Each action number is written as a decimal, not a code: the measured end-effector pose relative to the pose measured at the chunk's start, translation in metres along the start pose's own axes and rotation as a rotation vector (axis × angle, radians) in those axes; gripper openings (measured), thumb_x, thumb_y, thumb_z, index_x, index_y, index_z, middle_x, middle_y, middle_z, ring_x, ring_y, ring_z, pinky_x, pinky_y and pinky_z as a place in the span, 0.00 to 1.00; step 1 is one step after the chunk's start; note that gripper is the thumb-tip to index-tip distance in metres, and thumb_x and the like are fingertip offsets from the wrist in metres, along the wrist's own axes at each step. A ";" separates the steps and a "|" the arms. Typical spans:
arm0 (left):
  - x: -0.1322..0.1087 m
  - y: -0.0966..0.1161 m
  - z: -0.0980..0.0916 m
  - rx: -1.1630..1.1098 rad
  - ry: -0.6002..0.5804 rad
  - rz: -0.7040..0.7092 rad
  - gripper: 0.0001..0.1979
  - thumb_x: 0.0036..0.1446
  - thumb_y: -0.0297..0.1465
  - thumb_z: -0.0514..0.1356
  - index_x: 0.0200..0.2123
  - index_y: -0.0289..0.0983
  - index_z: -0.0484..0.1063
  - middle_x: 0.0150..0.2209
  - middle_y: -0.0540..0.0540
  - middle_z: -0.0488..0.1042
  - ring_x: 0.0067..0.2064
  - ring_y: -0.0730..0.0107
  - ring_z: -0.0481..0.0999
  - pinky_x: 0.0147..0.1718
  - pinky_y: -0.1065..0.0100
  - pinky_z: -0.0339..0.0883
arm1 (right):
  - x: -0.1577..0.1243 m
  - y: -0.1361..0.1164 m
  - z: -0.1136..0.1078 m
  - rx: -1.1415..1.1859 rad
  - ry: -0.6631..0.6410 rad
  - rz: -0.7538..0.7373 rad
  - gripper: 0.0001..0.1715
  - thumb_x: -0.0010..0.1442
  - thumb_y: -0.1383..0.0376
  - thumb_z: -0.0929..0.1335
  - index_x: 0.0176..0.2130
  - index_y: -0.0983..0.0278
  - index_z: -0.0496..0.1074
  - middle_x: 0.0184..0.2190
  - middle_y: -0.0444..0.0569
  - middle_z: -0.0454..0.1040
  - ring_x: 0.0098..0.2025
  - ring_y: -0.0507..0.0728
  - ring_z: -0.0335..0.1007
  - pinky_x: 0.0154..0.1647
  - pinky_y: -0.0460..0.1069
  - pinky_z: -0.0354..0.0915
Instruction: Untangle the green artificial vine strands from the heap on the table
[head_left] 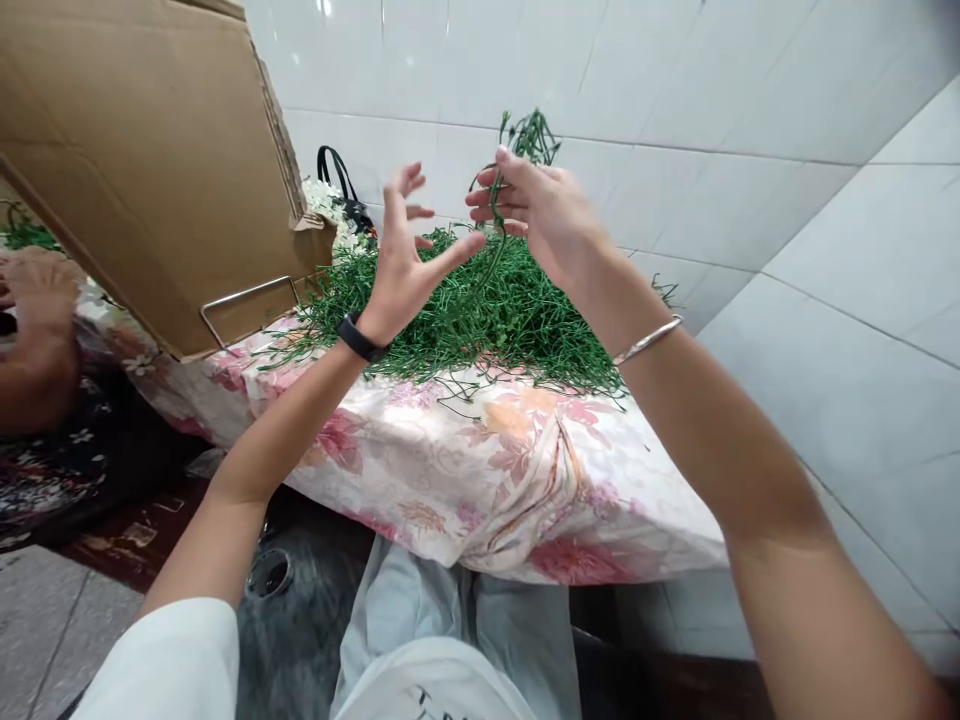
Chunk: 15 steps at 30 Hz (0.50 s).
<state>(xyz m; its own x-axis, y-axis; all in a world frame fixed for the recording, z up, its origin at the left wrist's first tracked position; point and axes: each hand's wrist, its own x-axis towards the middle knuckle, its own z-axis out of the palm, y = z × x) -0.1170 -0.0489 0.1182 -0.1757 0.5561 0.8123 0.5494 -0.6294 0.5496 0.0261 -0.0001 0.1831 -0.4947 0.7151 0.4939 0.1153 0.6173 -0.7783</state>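
Observation:
A heap of thin green artificial stems [517,310] lies on the cloth-covered table in front of me. Above it, my right hand [547,210] pinches a small bunch of green stems [534,135] between thumb and fingers. Some of these stand up past the fingertips, and others hang down toward the heap. Just to the left, my left hand [409,260] is raised with fingers spread and nothing in it. Its thumb points toward the hanging stems; whether it touches them I cannot tell.
A floral tablecloth [420,450] covers the table. At the left stands a large cardboard box [150,170] beside a metal wire stand [247,297]. White flowers [322,197] and a black bag [358,215] are behind. A co-worker's arm [41,320] shows at far left. Tiled wall [750,200] closes the back and right.

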 end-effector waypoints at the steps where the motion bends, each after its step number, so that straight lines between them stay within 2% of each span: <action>1: -0.006 -0.005 0.003 -0.013 -0.073 -0.044 0.39 0.48 0.41 0.62 0.57 0.45 0.43 0.58 0.41 0.54 0.53 0.62 0.63 0.42 0.66 0.65 | -0.001 -0.002 0.001 0.001 -0.014 0.002 0.30 0.50 0.38 0.58 0.37 0.58 0.66 0.42 0.46 0.73 0.46 0.56 0.68 0.42 0.51 0.64; 3: -0.016 -0.014 0.010 -0.112 -0.238 -0.117 0.43 0.45 0.39 0.64 0.58 0.42 0.41 0.53 0.39 0.62 0.54 0.60 0.65 0.44 0.64 0.65 | -0.003 -0.006 0.002 -0.006 -0.047 -0.007 0.31 0.51 0.38 0.56 0.40 0.57 0.66 0.44 0.45 0.72 0.49 0.56 0.67 0.44 0.51 0.63; 5: -0.023 -0.021 0.017 -0.271 -0.364 -0.213 0.43 0.45 0.36 0.64 0.58 0.37 0.41 0.46 0.39 0.68 0.50 0.63 0.69 0.44 0.64 0.65 | -0.005 -0.009 -0.001 -0.037 -0.065 -0.012 0.31 0.52 0.38 0.56 0.43 0.55 0.65 0.46 0.44 0.71 0.51 0.56 0.65 0.45 0.51 0.63; 7: -0.029 -0.026 0.022 -0.425 -0.398 -0.295 0.35 0.46 0.34 0.63 0.54 0.34 0.50 0.38 0.42 0.72 0.41 0.68 0.74 0.44 0.64 0.66 | -0.008 -0.011 -0.007 -0.052 -0.053 -0.005 0.28 0.54 0.40 0.56 0.45 0.53 0.64 0.47 0.42 0.71 0.52 0.56 0.64 0.45 0.51 0.63; 9: -0.034 -0.028 0.023 -0.509 -0.399 -0.336 0.22 0.47 0.33 0.62 0.45 0.33 0.62 0.33 0.46 0.72 0.34 0.72 0.74 0.42 0.64 0.67 | -0.010 -0.011 -0.016 -0.032 -0.025 -0.010 0.25 0.56 0.44 0.56 0.46 0.53 0.63 0.49 0.41 0.70 0.53 0.55 0.64 0.46 0.51 0.63; 11: -0.037 -0.029 0.024 -0.528 -0.414 -0.345 0.13 0.45 0.34 0.62 0.34 0.33 0.67 0.31 0.47 0.72 0.31 0.74 0.73 0.40 0.65 0.67 | -0.015 -0.011 -0.027 -0.034 0.019 -0.009 0.23 0.57 0.48 0.56 0.48 0.53 0.63 0.50 0.41 0.68 0.54 0.55 0.63 0.48 0.51 0.62; 15: -0.042 -0.028 0.023 -0.512 -0.448 -0.330 0.14 0.42 0.36 0.65 0.28 0.33 0.69 0.29 0.49 0.70 0.31 0.76 0.70 0.35 0.70 0.66 | -0.030 -0.011 -0.047 -0.140 0.121 0.121 0.26 0.58 0.52 0.56 0.55 0.52 0.56 0.57 0.39 0.61 0.59 0.55 0.55 0.52 0.52 0.60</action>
<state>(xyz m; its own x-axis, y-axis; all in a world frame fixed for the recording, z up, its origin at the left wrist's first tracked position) -0.1059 -0.0419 0.0641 0.1439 0.8583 0.4926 0.0590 -0.5044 0.8615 0.0800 -0.0128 0.1954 -0.3638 0.8159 0.4494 0.2904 0.5577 -0.7776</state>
